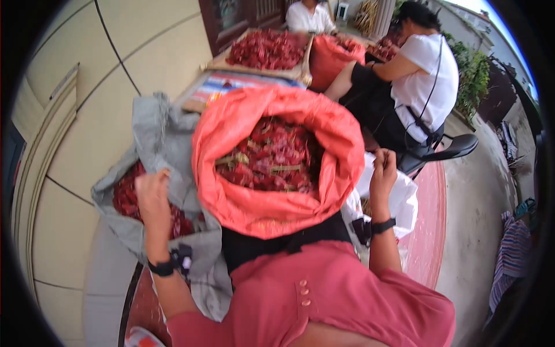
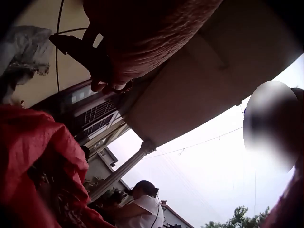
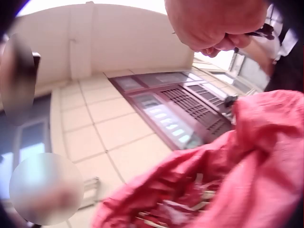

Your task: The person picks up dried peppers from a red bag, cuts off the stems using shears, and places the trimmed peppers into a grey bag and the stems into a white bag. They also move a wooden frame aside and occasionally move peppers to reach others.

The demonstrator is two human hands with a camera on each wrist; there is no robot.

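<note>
An orange-red sack (image 1: 277,222) with a rolled rim stands on the person's lap, filled with dried red peppers (image 1: 272,153) and some pale stalks. The left hand (image 1: 153,199) is over a grey sack (image 1: 167,133) of red peppers. In the left wrist view the left hand (image 2: 137,38) is in shadow, a dark pointed shape beside its fingers; finger or pepper, I cannot tell. Above a white bag (image 1: 404,199), right of the orange-red sack, the right hand (image 1: 383,179) is raised. The right wrist view shows its curled fingers pinching a small dark red piece (image 3: 266,31), apparently pepper.
Behind the sack, a tray (image 1: 219,62) of red peppers is by a striped sheet (image 1: 202,87). Another orange-red sack (image 1: 329,63) stands near a seated person in white (image 1: 425,81); a second person (image 1: 306,18) sits farther back. A tiled wall (image 1: 144,52) runs along the left.
</note>
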